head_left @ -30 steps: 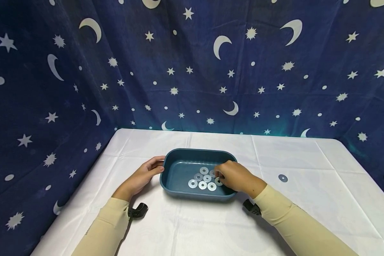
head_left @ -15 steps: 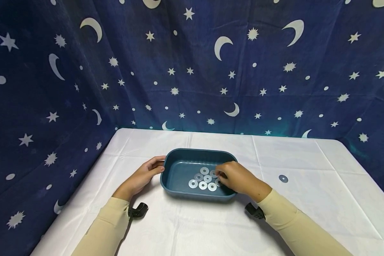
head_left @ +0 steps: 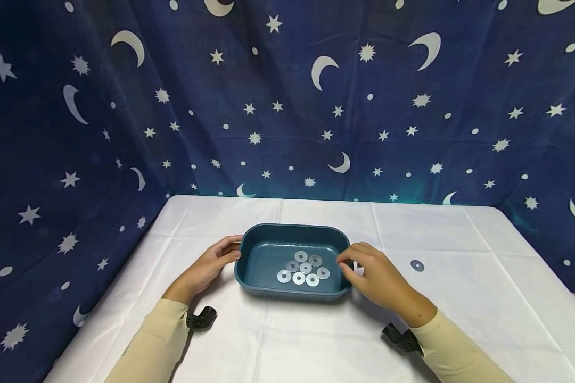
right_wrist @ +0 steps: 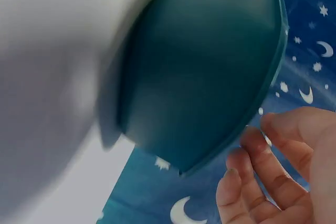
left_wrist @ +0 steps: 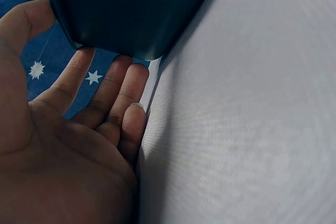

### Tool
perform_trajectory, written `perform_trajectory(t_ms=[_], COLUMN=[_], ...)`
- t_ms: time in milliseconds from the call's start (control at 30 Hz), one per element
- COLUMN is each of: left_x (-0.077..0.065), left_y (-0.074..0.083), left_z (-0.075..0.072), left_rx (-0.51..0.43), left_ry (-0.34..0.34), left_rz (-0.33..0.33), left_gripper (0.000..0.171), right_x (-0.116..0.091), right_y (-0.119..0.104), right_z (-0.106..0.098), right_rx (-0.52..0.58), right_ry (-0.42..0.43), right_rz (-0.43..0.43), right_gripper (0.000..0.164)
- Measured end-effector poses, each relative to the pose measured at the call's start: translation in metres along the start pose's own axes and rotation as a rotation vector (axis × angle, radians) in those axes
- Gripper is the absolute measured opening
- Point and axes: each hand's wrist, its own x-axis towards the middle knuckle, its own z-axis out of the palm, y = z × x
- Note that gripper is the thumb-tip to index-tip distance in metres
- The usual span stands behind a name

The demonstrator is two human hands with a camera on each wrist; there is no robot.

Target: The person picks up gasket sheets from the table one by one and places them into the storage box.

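A dark teal oblong bin (head_left: pixel 292 293) stands on the white-covered table. Several flat metal washers (head_left: pixel 311 259) lie inside it, toward its right half. My left hand (head_left: pixel 212 269) rests at the bin's left end, fingertips against the wall, as the left wrist view shows on the bin's side (left_wrist: pixel 126 14). My right hand (head_left: pixel 380 279) is at the right end, thumb and index finger bent close together by the rim. In the right wrist view its fingers (right_wrist: pixel 278 174) are loosely bent near the bin's edge, with no washer visible between them.
One more washer (head_left: pixel 413 265) lies on the white tablecloth (head_left: pixel 465 308), to the right of the bin. A dark blue curtain (head_left: pixel 287 143) with moons and stars hangs behind the table and along its left side.
My right hand has drawn back from above the washers to the bin's right rim, uncovering the washers it partly hid. My left hand stays at the left end.
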Motion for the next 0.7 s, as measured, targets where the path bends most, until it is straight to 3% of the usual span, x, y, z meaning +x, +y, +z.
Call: perform_trajectory(t_ms=[400,533,700], left_x=[-0.001,0.000,0.001], left_y=[-0.006,-0.006,-0.004], left_z=[0.000,-0.001,-0.001], left_rx=[-0.001,0.002,-0.008], left_ry=[-0.008,-0.004,-0.001], left_rz=[0.005,0.003,0.005], left_gripper=[0.055,0.055,0.056], right_x=[-0.019,-0.023,-0.026], right_y=[0.039,0.055,0.076], right_z=[-0.020,-0.028,-0.037], right_rx=[-0.001,-0.045,-0.050], right_ry=[0.158,0.143,0.054], right_rz=[0.079,0.154,0.280], right_gripper=[0.020,0.017,0.013])
